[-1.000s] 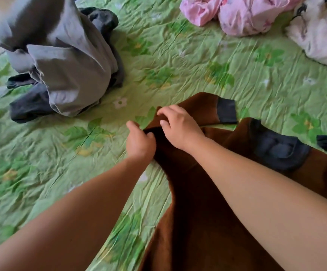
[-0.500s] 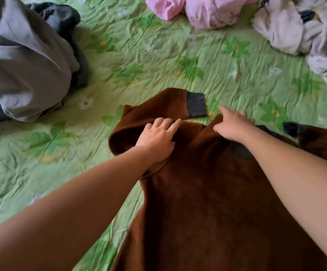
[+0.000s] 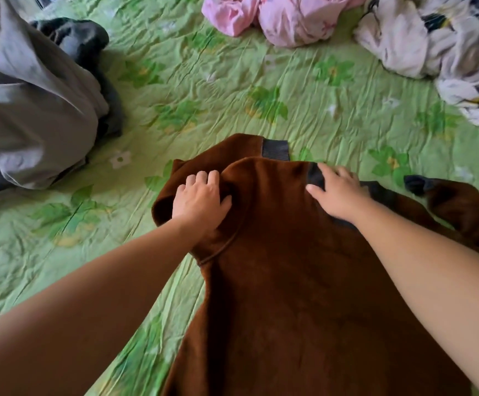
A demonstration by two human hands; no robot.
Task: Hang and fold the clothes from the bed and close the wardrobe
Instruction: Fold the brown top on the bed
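Observation:
A brown fleece top (image 3: 289, 281) with dark grey cuffs lies spread on the green flowered bedsheet (image 3: 204, 90). One sleeve is folded across its upper edge, and the grey cuff (image 3: 275, 150) points to the right. My left hand (image 3: 201, 200) rests on the top's left shoulder, over the fold, fingers laid on the fabric. My right hand (image 3: 338, 192) lies flat on the dark grey collar area, fingers spread. A second brown sleeve (image 3: 458, 207) trails off to the right.
A heap of grey clothing (image 3: 32, 110) with a dark garment (image 3: 75, 38) behind it sits at the left. Pink clothes (image 3: 275, 18) lie at the top centre. A white patterned bundle (image 3: 447, 47) fills the top right corner.
Both hands held the sleeve together near the shoulder a second ago. They have since parted: the right hand moved right onto the collar, the left pressed down on the shoulder fold.

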